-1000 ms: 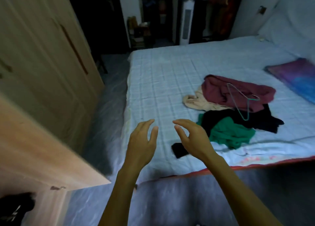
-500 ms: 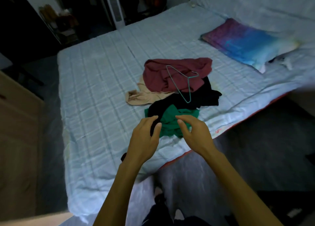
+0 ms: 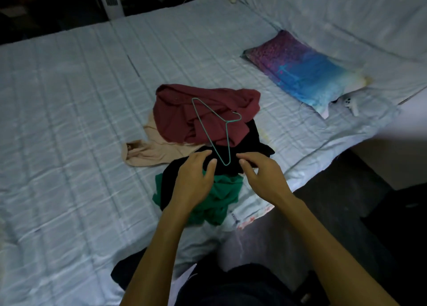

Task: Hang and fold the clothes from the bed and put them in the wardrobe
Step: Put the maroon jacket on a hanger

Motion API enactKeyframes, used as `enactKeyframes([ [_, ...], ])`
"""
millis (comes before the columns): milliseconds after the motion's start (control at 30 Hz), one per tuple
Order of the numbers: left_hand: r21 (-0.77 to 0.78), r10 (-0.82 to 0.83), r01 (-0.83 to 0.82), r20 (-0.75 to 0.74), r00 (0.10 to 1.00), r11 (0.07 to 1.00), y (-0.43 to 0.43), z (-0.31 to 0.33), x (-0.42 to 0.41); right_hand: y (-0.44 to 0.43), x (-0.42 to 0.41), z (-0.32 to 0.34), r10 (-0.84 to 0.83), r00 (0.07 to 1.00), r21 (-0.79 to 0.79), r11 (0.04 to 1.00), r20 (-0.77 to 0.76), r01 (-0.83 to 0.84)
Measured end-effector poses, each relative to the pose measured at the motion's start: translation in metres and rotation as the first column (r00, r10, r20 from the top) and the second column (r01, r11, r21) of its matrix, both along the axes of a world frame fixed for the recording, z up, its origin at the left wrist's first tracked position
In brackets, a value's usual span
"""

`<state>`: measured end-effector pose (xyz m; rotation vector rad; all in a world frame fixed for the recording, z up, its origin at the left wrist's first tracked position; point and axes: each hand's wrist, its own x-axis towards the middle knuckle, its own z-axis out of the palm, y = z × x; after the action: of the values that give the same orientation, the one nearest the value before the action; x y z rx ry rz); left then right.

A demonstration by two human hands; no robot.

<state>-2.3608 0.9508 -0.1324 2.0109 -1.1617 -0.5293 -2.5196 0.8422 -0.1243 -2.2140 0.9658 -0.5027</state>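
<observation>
My left hand [image 3: 194,181] and right hand [image 3: 264,178] hover loosely spread, empty, over the black garment [image 3: 253,133], flanking the green hanger [image 3: 209,132].

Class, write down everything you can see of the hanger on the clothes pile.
The hanger is a thin teal triangle, seemingly coated wire, with a small hook pointing right. It lies flat and empty on the pile, mostly across the maroon garment, its near corner over the black garment. That corner sits between the left hand and right hand; both are open and neither holds it.
</observation>
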Motion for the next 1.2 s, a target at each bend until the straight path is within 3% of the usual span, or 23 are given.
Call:
enactKeyframes([
  [467, 0.101, 0.056, -0.052, -0.035, 0.998, 0.993, -0.14, -0.029, 0.052, -0.141, 0.059, -0.055, 0.044, 0.996, 0.18, 0.983, -0.073, -0.03],
  [700, 0.199, 0.23, -0.216, -0.052, 0.972, 0.956, -0.205, -0.056, 0.059, -0.232, 0.081, -0.104, 0.152, 0.983, 0.33, 0.938, -0.099, -0.111],
  [967, 0.3, 0.274, -0.263, 0.006, 0.962, 0.917, -0.269, -0.098, 0.089, -0.298, 0.134, -0.162, 0.275, 0.942, 0.38, 0.906, -0.194, -0.186],
  [1067, 0.311, 0.278, -0.266, 0.005, 0.961, 0.912, -0.287, -0.119, 0.105, -0.304, 0.155, -0.189, 0.26, 0.933, 0.403, 0.904, -0.247, -0.145],
  [1200, 0.329, 0.28, -0.261, -0.012, 0.96, 0.908, -0.305, -0.151, 0.124, -0.31, 0.178, -0.234, 0.148, 0.928, 0.497, 0.866, -0.341, 0.044],
])
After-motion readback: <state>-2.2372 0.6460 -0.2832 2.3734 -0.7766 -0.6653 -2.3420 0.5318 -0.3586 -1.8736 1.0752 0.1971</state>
